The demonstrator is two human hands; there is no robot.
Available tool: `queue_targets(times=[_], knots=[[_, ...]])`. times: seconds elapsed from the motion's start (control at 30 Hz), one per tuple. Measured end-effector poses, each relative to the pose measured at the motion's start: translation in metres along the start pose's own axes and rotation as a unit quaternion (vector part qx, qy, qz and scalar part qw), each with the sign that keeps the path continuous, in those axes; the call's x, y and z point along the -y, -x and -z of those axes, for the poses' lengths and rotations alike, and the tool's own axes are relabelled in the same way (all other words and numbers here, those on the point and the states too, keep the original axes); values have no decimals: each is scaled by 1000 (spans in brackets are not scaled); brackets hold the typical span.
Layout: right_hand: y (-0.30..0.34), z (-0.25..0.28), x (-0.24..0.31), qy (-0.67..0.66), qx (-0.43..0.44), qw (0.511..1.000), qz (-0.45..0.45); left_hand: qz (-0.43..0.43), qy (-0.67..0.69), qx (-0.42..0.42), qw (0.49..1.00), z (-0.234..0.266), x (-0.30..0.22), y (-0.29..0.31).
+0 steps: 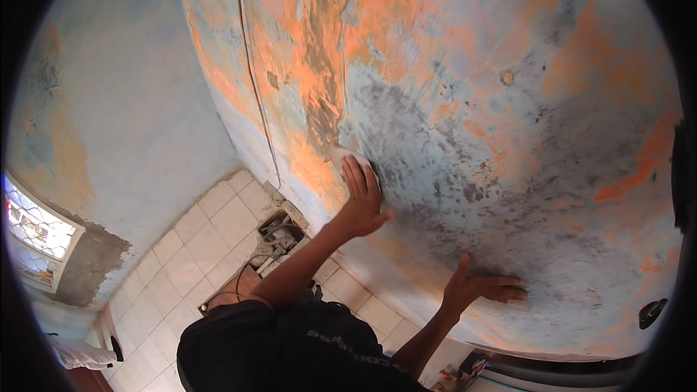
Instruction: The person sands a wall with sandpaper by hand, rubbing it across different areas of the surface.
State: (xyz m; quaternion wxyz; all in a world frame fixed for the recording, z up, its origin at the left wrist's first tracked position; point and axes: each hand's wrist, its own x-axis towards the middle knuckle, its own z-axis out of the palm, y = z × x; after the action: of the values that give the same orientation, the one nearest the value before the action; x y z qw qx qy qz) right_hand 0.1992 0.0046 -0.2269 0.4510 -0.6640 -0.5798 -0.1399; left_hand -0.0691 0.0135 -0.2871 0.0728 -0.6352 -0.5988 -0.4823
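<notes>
A patchy wall in pale blue, orange and dark grey stands before me. With the fingers stretched up and thumb out to the side, my left hand presses a pale sheet of sandpaper flat on the wall. The sheet lies at the lower end of a bare, scraped strip, with a dark smudged area to its right. Lower and farther right, my right hand rests against the wall. Its thumb points up, its fingers reach right, and it holds nothing.
A thin cable runs down the wall at left. Below are pale tiles and a broken recess with pipes. A window with a grille is at far left, a white cloth beneath it. A round dark fitting sits low right.
</notes>
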Motion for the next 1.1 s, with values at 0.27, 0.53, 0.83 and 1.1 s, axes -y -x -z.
queue_targets(times=[0.27, 0.53, 0.83, 1.1], knots=[[1, 3, 5, -10, -5, 1000, 16, -34, -30, -40, 998, 70, -8, -72], [4, 3, 2, -11, -1, 1000, 29, 19, -23, 39, 999, -3, 6, 22], [6, 7, 8, -19, 6, 999, 32, -89, -48, -79, 992, 107, -21, -118], [1, 4, 10, 16, 2, 999, 29, -57, -61, 36, 996, 2, 31, 21]])
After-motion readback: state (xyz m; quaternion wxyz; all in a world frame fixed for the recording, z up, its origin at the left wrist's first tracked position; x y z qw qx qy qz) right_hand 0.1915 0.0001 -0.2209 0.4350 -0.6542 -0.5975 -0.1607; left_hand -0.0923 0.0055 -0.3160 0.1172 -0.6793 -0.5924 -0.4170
